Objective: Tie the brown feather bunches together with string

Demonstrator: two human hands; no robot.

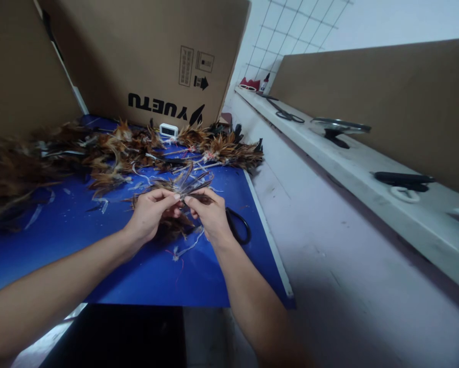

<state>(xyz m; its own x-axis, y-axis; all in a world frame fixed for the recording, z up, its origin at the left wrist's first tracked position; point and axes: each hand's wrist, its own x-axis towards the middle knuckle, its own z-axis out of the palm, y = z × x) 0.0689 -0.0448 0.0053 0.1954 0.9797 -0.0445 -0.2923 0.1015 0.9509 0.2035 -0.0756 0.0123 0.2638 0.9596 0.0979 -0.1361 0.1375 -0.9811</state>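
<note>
Left hand (150, 212) and right hand (211, 214): both pinched thin feathers (194, 184), right side of blue tabletop (145, 281). Step, seemingly: fine handling; next move called for steady pinching.

Room at the front of the blue tabletop (156, 281) — feathers (229, 149), then cardboard (148, 56), block the back.

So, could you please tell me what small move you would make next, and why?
I would probably draw the held feathers closer together, since the left hand and right hand meet around them while the far ends fan apart.
</note>
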